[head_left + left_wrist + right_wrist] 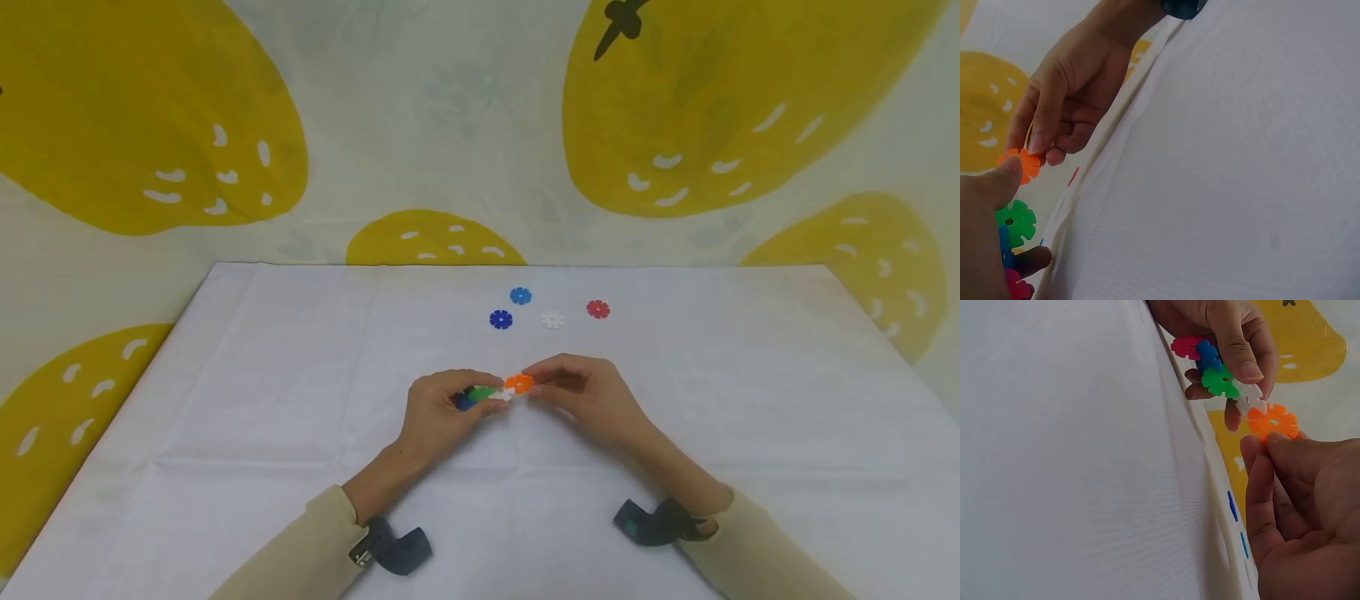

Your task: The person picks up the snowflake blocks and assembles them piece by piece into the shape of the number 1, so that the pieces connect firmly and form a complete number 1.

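My left hand (pixel 446 408) holds a short chain of notched plastic discs joined edge to edge. In the right wrist view the chain runs from a pink disc (pixel 1186 347) through a blue disc (pixel 1209 356) and a green disc (pixel 1220 381) to a white disc (pixel 1247 399). The left thumb and fingers pinch it near the white end. An orange disc (pixel 1275 422) meets the white one at its edge, overlapping it in this view. Between thumb and fingertips, my right hand (pixel 592 396) pinches the orange disc's far side.
Beyond the hands, a light blue disc (pixel 521 296), a dark blue disc (pixel 501 319), a white loose disc (pixel 552 320) and a red disc (pixel 597 309) lie flat on the white tablecloth (pixel 262 375). A lemon-patterned curtain (pixel 465 125) hangs behind the table.
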`<state>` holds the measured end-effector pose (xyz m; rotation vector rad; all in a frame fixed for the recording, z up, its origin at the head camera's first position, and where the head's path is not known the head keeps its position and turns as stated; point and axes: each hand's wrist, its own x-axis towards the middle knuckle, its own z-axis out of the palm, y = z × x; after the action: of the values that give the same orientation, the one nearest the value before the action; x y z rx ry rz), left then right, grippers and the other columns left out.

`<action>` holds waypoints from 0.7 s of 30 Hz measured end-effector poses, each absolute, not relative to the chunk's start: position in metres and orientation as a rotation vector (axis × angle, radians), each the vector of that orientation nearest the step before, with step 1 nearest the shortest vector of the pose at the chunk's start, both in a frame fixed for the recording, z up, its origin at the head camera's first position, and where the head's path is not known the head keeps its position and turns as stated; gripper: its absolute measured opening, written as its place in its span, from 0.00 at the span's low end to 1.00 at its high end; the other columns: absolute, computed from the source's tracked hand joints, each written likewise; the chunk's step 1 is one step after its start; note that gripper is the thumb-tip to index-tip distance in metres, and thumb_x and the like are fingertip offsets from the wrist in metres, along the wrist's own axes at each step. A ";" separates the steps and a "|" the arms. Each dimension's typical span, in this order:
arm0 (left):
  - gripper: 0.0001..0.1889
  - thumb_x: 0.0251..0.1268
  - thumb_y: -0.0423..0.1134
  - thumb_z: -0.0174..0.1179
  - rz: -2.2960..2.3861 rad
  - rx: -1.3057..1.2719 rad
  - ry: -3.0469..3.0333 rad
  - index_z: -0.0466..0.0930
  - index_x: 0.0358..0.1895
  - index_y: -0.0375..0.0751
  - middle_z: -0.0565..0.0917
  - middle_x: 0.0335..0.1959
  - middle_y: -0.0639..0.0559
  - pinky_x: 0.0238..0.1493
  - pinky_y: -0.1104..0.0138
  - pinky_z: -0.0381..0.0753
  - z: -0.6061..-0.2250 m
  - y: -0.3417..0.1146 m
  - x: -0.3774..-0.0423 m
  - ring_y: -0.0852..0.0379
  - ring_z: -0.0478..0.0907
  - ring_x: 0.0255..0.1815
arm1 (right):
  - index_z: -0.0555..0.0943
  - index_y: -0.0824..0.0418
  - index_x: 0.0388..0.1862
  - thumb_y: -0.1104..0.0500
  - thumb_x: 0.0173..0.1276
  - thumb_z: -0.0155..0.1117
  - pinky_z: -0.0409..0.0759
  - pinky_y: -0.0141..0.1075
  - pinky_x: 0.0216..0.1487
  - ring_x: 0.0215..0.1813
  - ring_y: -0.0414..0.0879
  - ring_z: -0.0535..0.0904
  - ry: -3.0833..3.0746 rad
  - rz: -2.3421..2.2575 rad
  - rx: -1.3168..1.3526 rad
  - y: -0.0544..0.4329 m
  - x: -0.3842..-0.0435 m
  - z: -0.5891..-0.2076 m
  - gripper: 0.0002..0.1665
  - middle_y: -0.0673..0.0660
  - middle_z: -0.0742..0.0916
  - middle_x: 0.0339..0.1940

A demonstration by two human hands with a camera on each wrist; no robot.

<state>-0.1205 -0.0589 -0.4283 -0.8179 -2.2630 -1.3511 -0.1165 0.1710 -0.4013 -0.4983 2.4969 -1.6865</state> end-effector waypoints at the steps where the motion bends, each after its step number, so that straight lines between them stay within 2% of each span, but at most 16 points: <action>1: 0.13 0.48 0.41 0.75 -1.311 -0.826 -2.270 0.88 0.38 0.45 0.87 0.33 0.58 0.28 0.72 0.74 -0.428 -0.059 -0.120 0.66 0.78 0.29 | 0.86 0.51 0.45 0.60 0.60 0.72 0.80 0.34 0.46 0.42 0.41 0.84 2.492 -1.693 -0.503 0.171 -0.117 -0.402 0.13 0.47 0.87 0.40; 5: 0.14 0.53 0.44 0.72 -1.129 -0.866 -2.285 0.87 0.43 0.46 0.86 0.35 0.58 0.30 0.72 0.75 -0.426 -0.059 -0.119 0.66 0.77 0.30 | 0.86 0.51 0.44 0.61 0.59 0.72 0.80 0.34 0.46 0.42 0.41 0.84 2.476 -1.714 -0.520 0.170 -0.116 -0.403 0.13 0.47 0.87 0.40; 11: 0.17 0.52 0.45 0.71 -1.008 -0.918 -2.275 0.85 0.47 0.49 0.86 0.36 0.59 0.29 0.74 0.72 -0.425 -0.059 -0.118 0.65 0.76 0.29 | 0.85 0.49 0.45 0.61 0.61 0.71 0.80 0.34 0.45 0.42 0.40 0.83 2.509 -1.668 -0.503 0.167 -0.114 -0.404 0.14 0.45 0.87 0.39; 18: 0.17 0.50 0.40 0.73 -0.966 -0.985 -2.220 0.86 0.46 0.48 0.87 0.38 0.58 0.34 0.71 0.76 -0.426 -0.060 -0.120 0.61 0.82 0.34 | 0.84 0.48 0.47 0.61 0.61 0.70 0.79 0.32 0.46 0.41 0.37 0.83 2.545 -1.601 -0.497 0.164 -0.112 -0.405 0.15 0.43 0.87 0.37; 21: 0.18 0.50 0.39 0.73 -1.018 -1.002 -2.204 0.85 0.47 0.46 0.87 0.36 0.56 0.29 0.74 0.74 -0.427 -0.060 -0.120 0.62 0.79 0.29 | 0.84 0.47 0.45 0.60 0.62 0.70 0.79 0.31 0.47 0.42 0.36 0.83 2.546 -1.589 -0.502 0.164 -0.112 -0.406 0.14 0.43 0.87 0.37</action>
<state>-0.1202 -0.0600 -0.4273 -1.0023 -2.2042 -1.0180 -0.1116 0.1636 -0.4063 -0.5024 2.5465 -1.5891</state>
